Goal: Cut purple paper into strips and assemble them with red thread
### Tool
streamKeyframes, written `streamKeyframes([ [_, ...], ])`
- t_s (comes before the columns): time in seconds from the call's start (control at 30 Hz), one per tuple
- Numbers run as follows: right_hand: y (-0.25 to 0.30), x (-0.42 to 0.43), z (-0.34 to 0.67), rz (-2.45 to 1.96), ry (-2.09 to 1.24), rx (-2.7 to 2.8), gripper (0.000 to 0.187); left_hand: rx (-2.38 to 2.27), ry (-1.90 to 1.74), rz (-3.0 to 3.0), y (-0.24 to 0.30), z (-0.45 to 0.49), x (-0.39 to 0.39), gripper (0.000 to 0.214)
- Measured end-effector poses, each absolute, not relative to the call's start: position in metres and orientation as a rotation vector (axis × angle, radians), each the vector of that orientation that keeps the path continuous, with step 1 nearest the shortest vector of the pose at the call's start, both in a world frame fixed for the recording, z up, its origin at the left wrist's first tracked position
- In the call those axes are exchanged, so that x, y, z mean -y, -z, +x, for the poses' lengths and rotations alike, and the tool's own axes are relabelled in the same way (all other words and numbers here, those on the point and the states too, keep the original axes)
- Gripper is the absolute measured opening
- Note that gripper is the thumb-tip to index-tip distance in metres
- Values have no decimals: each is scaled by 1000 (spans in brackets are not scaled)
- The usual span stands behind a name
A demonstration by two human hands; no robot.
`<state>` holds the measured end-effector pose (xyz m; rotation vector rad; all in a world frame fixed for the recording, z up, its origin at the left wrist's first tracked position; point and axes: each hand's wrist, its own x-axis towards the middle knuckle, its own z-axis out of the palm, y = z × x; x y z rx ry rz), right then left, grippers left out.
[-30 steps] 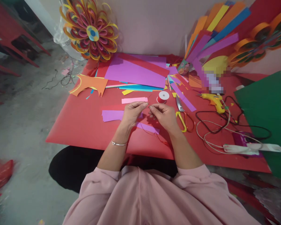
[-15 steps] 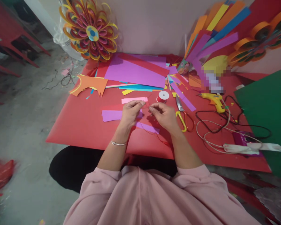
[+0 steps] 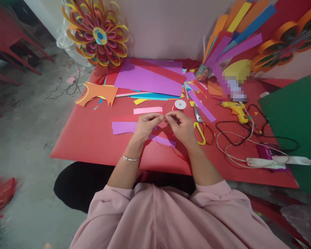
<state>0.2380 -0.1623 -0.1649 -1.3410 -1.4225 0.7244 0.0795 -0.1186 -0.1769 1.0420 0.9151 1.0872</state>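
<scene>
My left hand [image 3: 147,125] and my right hand [image 3: 180,125] meet over the red table, each pinching the thin red thread [image 3: 162,143] between thumb and finger. Their fingertips almost touch. Loose thread hangs below and curls on the table near my right forearm. Just beyond my right hand stands a spool [image 3: 180,104] with a white top and red thread on it. Pink paper strips [image 3: 147,110] lie behind my left hand, and purple strips [image 3: 123,127] lie partly under it. Scissors with yellow handles [image 3: 200,133] rest to the right of my right hand.
A yellow glue gun [image 3: 237,110], tangled cords and a purple power strip [image 3: 271,155] lie at right, by a green board [image 3: 295,128]. Large purple sheets [image 3: 150,77] and an orange cutout [image 3: 97,93] lie at the back. A paper flower [image 3: 100,36] stands behind at left.
My left hand has moved slightly right and down, bringing its fingertips up to those of my right hand. The thread loop between them has closed up.
</scene>
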Motion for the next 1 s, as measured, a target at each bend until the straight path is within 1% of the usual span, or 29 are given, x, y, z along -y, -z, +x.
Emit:
streamKeyframes([
  [0.13, 165, 164, 236, -1360, -676, 1437, 26, -921, -1074, 1040, 176, 79, 119, 24],
  [0.27, 166, 166, 235, -1384, -557, 1493, 28, -897, -1075, 1013, 175, 78, 120, 26],
  [0.47, 168, 166, 233, -1393, -409, 1552, 27, -868, -1126, 1002, 177, 81, 119, 33],
  [0.67, 171, 161, 239, -1358, -473, 1622, 26, -916, -1131, 1089, 176, 79, 118, 27],
  [0.83, 176, 153, 249, -1270, -352, 1771, 24, -897, -985, 1163, 171, 77, 122, 21],
  [1.0, 178, 151, 250, -1265, -293, 1735, 23, -826, -984, 1121, 172, 77, 122, 25],
])
